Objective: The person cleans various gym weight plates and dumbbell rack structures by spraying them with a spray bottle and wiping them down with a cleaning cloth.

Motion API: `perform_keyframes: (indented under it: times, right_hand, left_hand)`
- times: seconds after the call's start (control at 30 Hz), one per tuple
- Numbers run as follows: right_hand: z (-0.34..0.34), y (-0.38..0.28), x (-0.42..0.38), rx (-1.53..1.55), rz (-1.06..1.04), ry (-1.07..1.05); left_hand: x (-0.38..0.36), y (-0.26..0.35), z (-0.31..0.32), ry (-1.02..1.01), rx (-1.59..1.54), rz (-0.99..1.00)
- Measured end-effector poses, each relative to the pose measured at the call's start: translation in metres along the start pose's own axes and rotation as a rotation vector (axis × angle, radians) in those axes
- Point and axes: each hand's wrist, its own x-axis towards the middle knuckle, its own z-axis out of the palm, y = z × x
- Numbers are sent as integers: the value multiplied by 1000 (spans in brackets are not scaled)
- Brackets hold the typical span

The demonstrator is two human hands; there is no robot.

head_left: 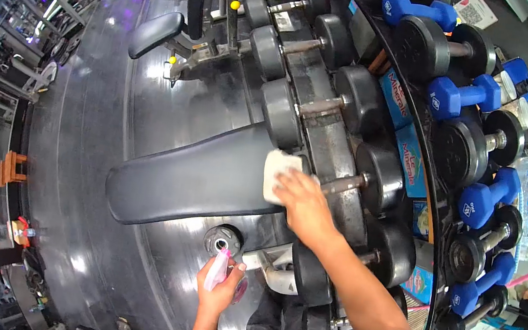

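My right hand (305, 205) presses a cream-coloured cloth (274, 176) against the end of a black padded bench (195, 175) nearest the dumbbells. Its fingers lie over the cloth. Lower down, my left hand (216, 291) is closed around a spray bottle (218, 271) with a pink top, and most of the bottle's body is hidden by the fingers. Just beyond the bottle, a round black weight plate (224, 240) with a metal centre ring lies near the bench's side. Part of the bench's light-coloured frame (276, 269) shows below the pad.
Large black dumbbells (285, 110) line a rack along the bench's right end. Farther right, a black shelf carries blue dumbbells (466, 97) and smaller black ones, with blue boxes (411, 160) beneath. Another padded seat (156, 35) stands on the dark floor (88, 140) at upper left.
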Motion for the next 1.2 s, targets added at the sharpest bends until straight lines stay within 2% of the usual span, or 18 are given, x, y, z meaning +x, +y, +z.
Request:
perform_keyframes:
  times: [0.1,0.23,0.33,0.37,0.4,0.47,0.53,0.63,0.77,0.87,1.0,1.07,1.13,1.2]
  right_hand:
    - [-13,-10,-45,72,-74,-11]
    - [-27,0,-82,196,-3,-139]
    - [-47,26,-79,220,149,109]
    - [-48,34,-67,123,191,244]
    - [-47,44,-51,22,233,381]
    - [-26,77,-29,-54,247,422]
    - [13,109,-30,-118,304,127]
    - [24,91,-43,-44,224,145]
    - [9,85,-71,90,96,55]
    - [3,83,-92,83,199,-173]
    - [-15,90,-52,74,190,270]
    - [-16,96,-26,-40,226,289]
    - [5,106,-25,-186,390,124]
    - [18,104,-38,-204,316,114]
  left_hand:
    - [7,25,13,-67,7,-7]
    - [26,53,39,-146,-22,207]
    - [40,53,58,-205,3,356]
    - [45,57,64,-231,82,490]
    - [48,60,72,-249,98,490]
    - [48,65,89,-286,129,491]
    - [52,57,102,-330,213,481]
    - [52,51,115,-358,378,497]
    - [52,44,119,-360,323,483]
    - [52,42,120,-354,344,530]
    - [53,43,119,-401,436,450]
    - [48,40,119,-375,427,474]
    - [50,41,122,-356,427,492]
    - [53,37,123,-348,460,546]
